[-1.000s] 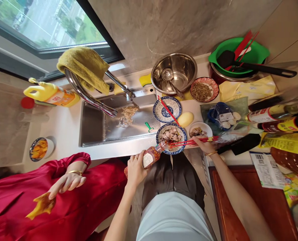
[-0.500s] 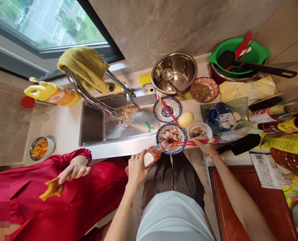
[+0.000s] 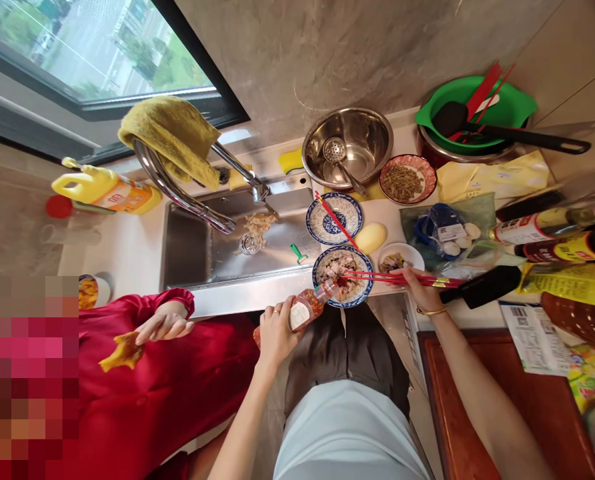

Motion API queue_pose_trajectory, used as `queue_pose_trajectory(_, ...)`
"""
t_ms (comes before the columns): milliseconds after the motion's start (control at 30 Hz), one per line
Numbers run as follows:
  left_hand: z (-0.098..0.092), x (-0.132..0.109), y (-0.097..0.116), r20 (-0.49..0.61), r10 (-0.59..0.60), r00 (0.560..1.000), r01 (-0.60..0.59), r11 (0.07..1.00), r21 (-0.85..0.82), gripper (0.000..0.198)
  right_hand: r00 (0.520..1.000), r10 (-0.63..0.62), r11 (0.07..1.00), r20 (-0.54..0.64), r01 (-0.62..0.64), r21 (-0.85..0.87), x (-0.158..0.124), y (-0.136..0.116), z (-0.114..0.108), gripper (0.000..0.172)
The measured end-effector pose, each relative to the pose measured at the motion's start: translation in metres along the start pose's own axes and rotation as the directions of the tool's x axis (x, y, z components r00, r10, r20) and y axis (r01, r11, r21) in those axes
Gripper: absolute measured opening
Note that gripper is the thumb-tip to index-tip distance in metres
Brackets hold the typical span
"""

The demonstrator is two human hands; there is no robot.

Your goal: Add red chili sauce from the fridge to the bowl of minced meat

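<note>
A chili sauce bottle (image 3: 307, 309) is gripped in the left hand (image 3: 276, 330) and tipped, its mouth over the near rim of a blue-patterned bowl (image 3: 342, 276) filled with chopped food. Red chopsticks (image 3: 392, 278) are pinched in the right hand (image 3: 422, 288), with their tips laid over the bowl. Left of the bowl lies the sink (image 3: 227, 250); behind the bowl, a steel bowl (image 3: 348, 144). Further left of the bowl, another person's hand (image 3: 162, 325) is seen at a red sleeve.
</note>
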State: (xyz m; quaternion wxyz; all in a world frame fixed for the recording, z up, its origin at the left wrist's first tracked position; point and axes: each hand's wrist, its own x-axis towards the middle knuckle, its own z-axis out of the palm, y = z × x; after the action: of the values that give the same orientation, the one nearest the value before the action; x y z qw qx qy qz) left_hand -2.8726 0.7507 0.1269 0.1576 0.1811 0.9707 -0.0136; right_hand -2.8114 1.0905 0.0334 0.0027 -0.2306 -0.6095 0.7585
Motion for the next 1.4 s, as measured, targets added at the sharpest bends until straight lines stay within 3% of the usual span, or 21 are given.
queue_pose_trajectory(100,0.000,0.000,0.001,0.008,0.003,1.000,-0.003,1.000,0.007,0.066,0.997,0.067,0.995,0.038,-0.070,0.065,0.004,-0.004,0.005,0.039)
queue_pose_trajectory(267,-0.004,0.003,0.001,0.010,0.029,1.000,-0.029,0.999,0.026,0.066,0.967,0.085,0.992,0.242,-0.105,0.074,0.017,-0.025,0.033,0.037)
queue_pose_trajectory(400,-0.009,0.006,0.001,0.022,0.056,0.998,-0.056,0.998,0.025,0.064,0.883,0.117,0.986,0.456,-0.160,0.056,0.031,-0.035,0.065,0.039)
queue_pose_trajectory(500,-0.011,0.008,0.001,0.033,0.053,0.998,-0.053,0.998,0.022,0.064,0.849,0.107,0.994,0.518,-0.109,-0.028,0.039,-0.036,0.080,0.038)
queue_pose_trajectory(633,-0.010,0.008,0.001,0.063,0.027,0.998,-0.029,0.999,0.031,0.066,0.852,0.067,0.989,0.519,0.014,-0.150,0.042,-0.039,0.082,0.035)
queue_pose_trajectory(800,-0.005,0.005,0.003,0.106,-0.002,0.994,-0.002,0.999,0.040,0.068,0.864,0.051,0.968,0.501,0.081,-0.238,0.038,-0.047,0.065,0.034)
queue_pose_trajectory(1100,-0.010,0.006,0.002,0.102,-0.060,0.993,0.054,0.997,0.061,0.069,0.931,-0.101,0.924,0.350,0.218,-0.315,0.032,-0.051,0.035,0.031)
queue_pose_trajectory(1233,-0.013,0.006,0.004,0.098,-0.062,0.993,0.059,0.997,0.040,0.070,0.957,-0.122,0.940,0.265,0.197,-0.277,0.029,-0.047,0.025,0.033)
queue_pose_trajectory(1400,-0.010,0.002,0.004,0.075,-0.054,0.996,0.052,0.998,0.022,0.068,0.970,-0.031,0.989,0.242,0.066,-0.136,0.019,-0.039,0.018,0.040)
